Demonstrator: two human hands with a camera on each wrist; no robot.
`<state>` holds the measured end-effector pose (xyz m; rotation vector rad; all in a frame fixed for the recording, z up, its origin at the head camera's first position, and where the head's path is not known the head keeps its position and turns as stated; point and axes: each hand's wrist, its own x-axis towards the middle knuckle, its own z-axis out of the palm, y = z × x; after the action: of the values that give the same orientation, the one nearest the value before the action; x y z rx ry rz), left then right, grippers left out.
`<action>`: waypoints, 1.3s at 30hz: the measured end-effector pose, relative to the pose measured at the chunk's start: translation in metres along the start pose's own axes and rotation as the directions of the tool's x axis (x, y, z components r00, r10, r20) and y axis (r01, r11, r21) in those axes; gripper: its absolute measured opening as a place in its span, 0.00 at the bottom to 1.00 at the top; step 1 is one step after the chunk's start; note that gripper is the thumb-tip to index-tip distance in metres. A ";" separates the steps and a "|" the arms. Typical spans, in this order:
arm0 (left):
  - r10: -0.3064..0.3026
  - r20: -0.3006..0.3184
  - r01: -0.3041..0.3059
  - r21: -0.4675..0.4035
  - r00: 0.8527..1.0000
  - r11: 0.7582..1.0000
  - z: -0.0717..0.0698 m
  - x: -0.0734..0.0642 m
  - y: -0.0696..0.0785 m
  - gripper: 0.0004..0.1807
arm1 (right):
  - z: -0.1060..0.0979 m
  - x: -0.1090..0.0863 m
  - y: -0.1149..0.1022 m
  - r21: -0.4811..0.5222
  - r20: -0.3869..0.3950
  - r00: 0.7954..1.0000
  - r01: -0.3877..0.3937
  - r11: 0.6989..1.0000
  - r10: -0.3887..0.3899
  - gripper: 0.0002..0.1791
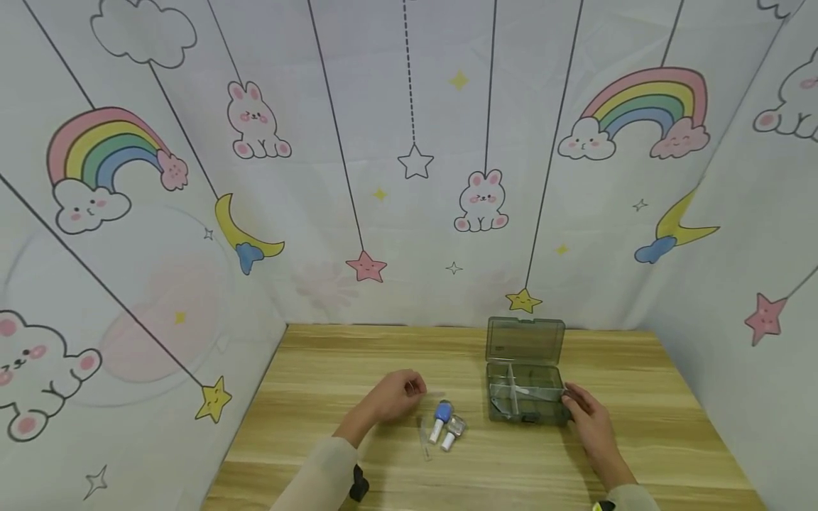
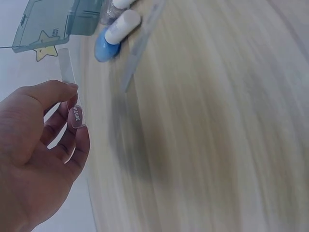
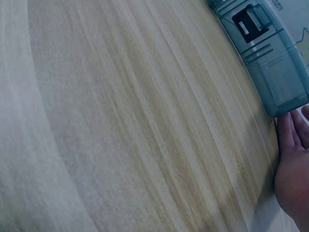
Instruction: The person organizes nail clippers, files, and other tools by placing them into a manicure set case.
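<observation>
- Wall cloth (image 1: 409, 234): meets tbl at back and both sides; tbl's back edge is the nearest limit for box and lid.
- Tbl (image 1: 332, 351): bare wood shows L of L hand, R of box, and in front; approx. enough room to slide or set down small parts.
- Box (image 1: 548, 417): R of ctr, upright, touching tbl, w/ gap to back edge. Compartments hold pale/transparent items, details unclear.
- Lid (image 1: 525, 341): raised at box rear; opening step done, closing not yet.
- R hand (image 1: 591, 422): fingers roughly straight, against box R end; no pinch seen.
- L hand (image 1: 396, 397): thumb + fingers pinch held strip, raised off tbl per L wrist view.
- Blue bottle (image 1: 443, 410) and glittery bottle (image 1: 456, 426): white caps on, lying side by side between L hand and box, outside box.
- Held strip (image 2: 67, 67): clear, part-legible print "NICURE"; not yet placed.
- Loose strip (image 1: 424, 440): flat on tbl, just L of bottles.
- Status (judged): approx. midway. 2 bottles + 1 strip on tbl; held strip's placement and lid closing appear left.
</observation>
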<state>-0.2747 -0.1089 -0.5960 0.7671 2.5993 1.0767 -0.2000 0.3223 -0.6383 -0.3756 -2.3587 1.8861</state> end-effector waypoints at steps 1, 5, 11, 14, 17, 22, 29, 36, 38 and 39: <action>0.007 0.000 -0.007 0.001 1.000 1.000 0.001 0.003 0.002 0.03 | 0.000 0.000 0.000 -0.001 -0.001 1.000 0.004 1.000 -0.004 0.28; 0.036 -0.002 -0.036 -0.011 0.999 0.999 0.005 0.014 0.009 0.02 | 0.000 0.000 0.000 0.003 -0.008 1.000 0.009 1.000 -0.009 0.28; 0.059 -0.001 -0.059 -0.034 0.998 0.998 0.008 0.027 0.024 0.02 | -0.001 0.001 0.002 0.006 0.009 1.000 -0.015 1.000 0.015 0.29; 0.065 0.003 -0.065 -0.040 0.998 0.997 0.009 0.033 0.031 0.02 | 0.000 0.002 0.002 0.007 0.006 1.000 -0.014 1.000 0.014 0.29; 0.080 0.008 -0.079 -0.060 0.997 0.995 0.010 0.040 0.040 0.04 | -0.001 0.002 0.002 0.003 0.009 1.000 -0.008 1.000 0.008 0.30; 0.120 0.004 -0.119 -0.066 0.993 0.991 0.013 0.050 0.054 0.04 | -0.002 0.001 0.002 -0.022 0.027 0.999 -0.043 0.999 0.044 0.32; 0.131 0.008 -0.130 -0.086 0.991 0.988 0.018 0.061 0.065 0.03 | 0.000 0.001 0.002 -0.023 0.028 0.998 -0.047 0.999 0.048 0.32; 0.161 0.019 -0.159 -0.097 0.987 0.983 0.028 0.074 0.072 0.04 | 0.000 -0.002 -0.002 -0.040 0.036 0.998 -0.058 0.998 0.060 0.32; 0.161 0.019 -0.159 -0.098 0.987 0.982 0.031 0.077 0.075 0.04 | -0.001 -0.001 -0.002 -0.045 0.032 0.997 -0.064 0.997 0.066 0.32; 0.163 0.017 -0.161 -0.100 0.986 0.982 0.033 0.079 0.076 0.04 | -0.001 -0.001 -0.002 -0.045 0.030 0.997 -0.066 0.997 0.067 0.32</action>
<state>-0.2986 -0.0010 -0.5657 0.9760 2.4774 1.2212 -0.1993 0.3225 -0.6363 -0.4368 -2.4413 1.8834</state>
